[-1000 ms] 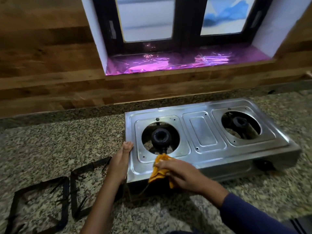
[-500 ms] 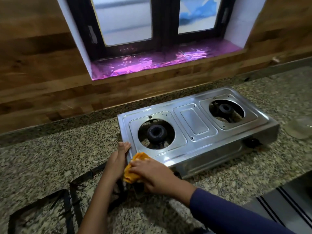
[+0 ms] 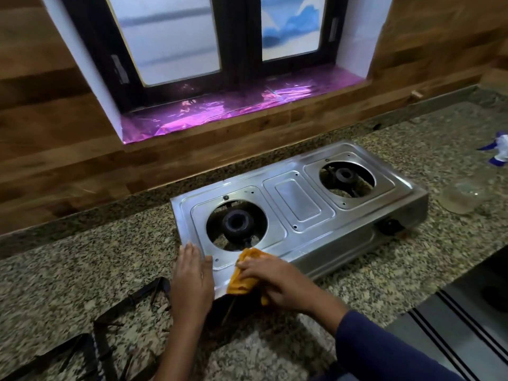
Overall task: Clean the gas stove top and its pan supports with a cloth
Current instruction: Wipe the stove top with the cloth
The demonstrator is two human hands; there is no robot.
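Note:
A steel two-burner gas stove [image 3: 299, 204] sits on the granite counter with its pan supports off. My right hand [image 3: 272, 279] is closed on an orange cloth [image 3: 243, 273] and presses it on the stove's front left corner, just in front of the left burner [image 3: 237, 222]. My left hand [image 3: 192, 273] lies flat with fingers together against the stove's left front edge, holding nothing. Two black square pan supports lie on the counter to the left, one [image 3: 143, 298] beside my left wrist and one [image 3: 68, 356] near the bottom left corner.
A clear glass bowl [image 3: 461, 198] stands right of the stove, with a white and blue spray bottle [image 3: 499, 149] behind it at the frame's edge. A wooden wall and a window with a pink sill [image 3: 233, 108] rise behind. The counter drops off at the lower right.
The view has shifted, so the stove sits further right in frame. My right hand slid the cloth along the front left corner, left and then back toward the burner. My left hand stays on the stove's left edge.

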